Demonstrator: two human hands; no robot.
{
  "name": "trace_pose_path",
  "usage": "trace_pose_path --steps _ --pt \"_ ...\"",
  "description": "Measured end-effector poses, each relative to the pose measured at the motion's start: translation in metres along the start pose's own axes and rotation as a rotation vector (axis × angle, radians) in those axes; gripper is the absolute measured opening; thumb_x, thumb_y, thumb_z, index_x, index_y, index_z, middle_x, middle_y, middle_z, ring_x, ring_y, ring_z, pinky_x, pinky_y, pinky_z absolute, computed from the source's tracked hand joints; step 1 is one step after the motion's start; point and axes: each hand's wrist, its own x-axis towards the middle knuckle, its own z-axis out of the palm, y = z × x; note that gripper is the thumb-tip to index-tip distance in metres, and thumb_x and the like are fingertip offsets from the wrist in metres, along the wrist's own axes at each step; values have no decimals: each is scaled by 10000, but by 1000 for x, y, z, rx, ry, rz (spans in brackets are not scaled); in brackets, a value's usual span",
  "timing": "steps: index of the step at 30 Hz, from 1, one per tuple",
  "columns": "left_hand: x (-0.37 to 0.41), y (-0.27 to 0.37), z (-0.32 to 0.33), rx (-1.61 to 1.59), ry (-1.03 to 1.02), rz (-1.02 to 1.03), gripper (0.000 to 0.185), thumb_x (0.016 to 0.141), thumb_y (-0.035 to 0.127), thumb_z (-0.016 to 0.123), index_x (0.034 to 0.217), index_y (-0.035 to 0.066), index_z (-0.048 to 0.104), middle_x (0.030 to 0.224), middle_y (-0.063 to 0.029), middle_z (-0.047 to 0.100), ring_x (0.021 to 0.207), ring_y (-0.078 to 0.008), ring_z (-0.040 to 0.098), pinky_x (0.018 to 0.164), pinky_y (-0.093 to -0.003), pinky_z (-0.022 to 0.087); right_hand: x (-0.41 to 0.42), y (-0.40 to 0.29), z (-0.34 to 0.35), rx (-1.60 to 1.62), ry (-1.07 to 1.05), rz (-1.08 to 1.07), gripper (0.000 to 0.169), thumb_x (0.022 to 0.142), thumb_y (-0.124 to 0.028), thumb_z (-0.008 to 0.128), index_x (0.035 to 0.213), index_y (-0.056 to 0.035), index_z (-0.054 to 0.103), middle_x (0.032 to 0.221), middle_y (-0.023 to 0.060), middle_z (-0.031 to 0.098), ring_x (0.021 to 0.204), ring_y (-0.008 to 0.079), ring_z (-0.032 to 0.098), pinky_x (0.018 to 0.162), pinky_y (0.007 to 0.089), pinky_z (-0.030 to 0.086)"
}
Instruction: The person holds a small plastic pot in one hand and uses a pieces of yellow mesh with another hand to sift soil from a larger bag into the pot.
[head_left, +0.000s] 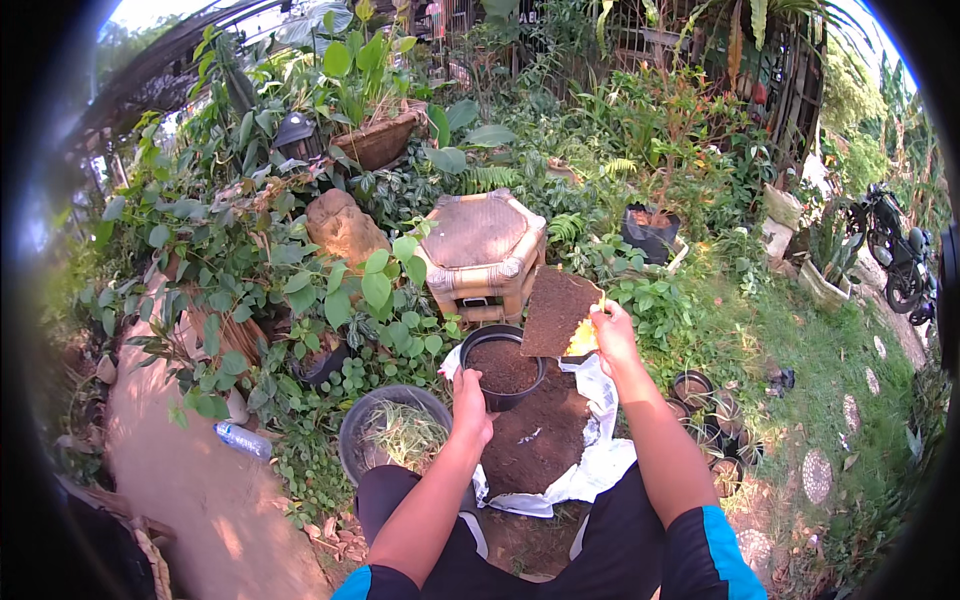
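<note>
My left hand (471, 411) grips the rim and side of a round black plastic plant pot (489, 336), which holds brown soil nearly to its rim. In my right hand (615, 337) is a flat, thin piece (559, 311) coated with dark soil, yellow showing along its edge near my fingers. Its lower left corner is beside the pot's rim; I cannot tell whether they touch. Below both hands lies an opened white sack (600, 465) with a heap of dark soil (536, 450) on it, between my legs.
A dark tub (352, 435) with cut grass (405, 435) stands left of the sack. Ahead is a hexagonal bamboo stool (480, 232). Several small pots (724, 412) sit on the right. A plastic bottle (242, 441) lies by the path (180, 480); a motorcycle (896, 255) stands far right.
</note>
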Motion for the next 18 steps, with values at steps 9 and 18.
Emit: trace_pose_path --steps 9,18 --pt "14 -16 20 -19 -80 -91 601 892 262 462 1456 210 261 1320 -99 470 1171 -274 525 881 -562 468 -11 5 19 -72 61 -178 180 973 -68 529 1152 -56 516 930 7 593 797 61 510 714 229 425" --pt "25 -18 37 -8 -126 -75 691 866 274 526 1485 195 230 1322 -95 456 1136 -265 527 860 -525 470 2 16 17 -32 88 -252 216 979 -42 522 1193 -46 491 1030 15 604 912 85 540 836 252 436"
